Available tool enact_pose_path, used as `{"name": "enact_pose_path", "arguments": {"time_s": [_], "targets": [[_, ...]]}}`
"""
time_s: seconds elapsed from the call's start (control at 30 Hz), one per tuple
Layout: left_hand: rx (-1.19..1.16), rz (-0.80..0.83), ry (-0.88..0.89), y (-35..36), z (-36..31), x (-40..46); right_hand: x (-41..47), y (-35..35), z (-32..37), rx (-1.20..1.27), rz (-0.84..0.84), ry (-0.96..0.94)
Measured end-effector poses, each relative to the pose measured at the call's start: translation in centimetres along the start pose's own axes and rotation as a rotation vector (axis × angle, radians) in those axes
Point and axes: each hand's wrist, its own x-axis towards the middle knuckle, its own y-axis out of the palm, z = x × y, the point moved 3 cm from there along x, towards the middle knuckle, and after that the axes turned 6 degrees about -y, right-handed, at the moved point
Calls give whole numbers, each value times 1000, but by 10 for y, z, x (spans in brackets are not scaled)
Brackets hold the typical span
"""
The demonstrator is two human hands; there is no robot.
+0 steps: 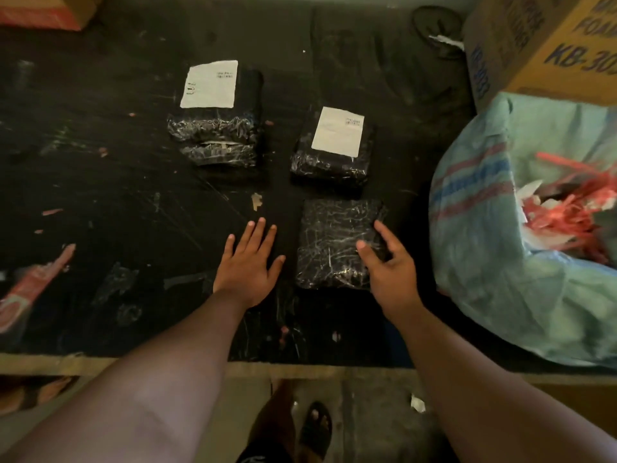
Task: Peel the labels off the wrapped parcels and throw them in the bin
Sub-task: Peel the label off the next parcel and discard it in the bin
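Three black plastic-wrapped parcels lie on the dark table [100, 195]. The far left parcel [217, 138] carries a white label [210, 84] on its top. The middle parcel [330, 165] has a white label [339, 132] too. The near parcel [334, 245] shows no label on its upper face. My right hand [387, 262] curls its fingers and thumb around the near parcel's right edge. My left hand [248, 265] lies flat on the table, fingers spread, just left of that parcel and not touching it.
A large pale green woven sack [500, 262] serving as the bin stands at the right, holding red strips and white scraps. Cardboard boxes [541, 45] sit behind it; another box [43, 11] is at far left. A red strip [33, 289] lies at the table's left.
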Motion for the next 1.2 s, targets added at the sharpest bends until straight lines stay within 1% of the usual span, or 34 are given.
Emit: {"name": "enact_pose_path", "arguments": {"time_s": [0.13,0.3,0.4,0.47,0.57,0.67,0.8,0.9,1.1,1.2], "targets": [[-6,14,-13,2,2,-11,-9,3,-8,-231,64,-6],[-37,48,-25,-6,-1,-15,0,-2,3,-465,134,-17],[-22,54,-31,-21,-6,-10,5,-8,12,-659,129,-14],[21,34,-24,-37,-11,4,17,-11,24,-735,105,-44],[46,30,-19,-62,-20,37,52,-11,49,-789,107,-104],[-87,-2,-11,-81,-26,79,98,-2,75,-801,141,-162],[-293,-77,34,-104,-40,136,157,14,100,-825,166,-187],[-348,-105,118,-114,-50,172,194,24,113,-858,183,-159],[-316,6,232,-111,-65,219,245,44,127,-1000,246,-161],[-343,73,231,-101,-66,231,270,50,134,-1029,246,-196]]}}
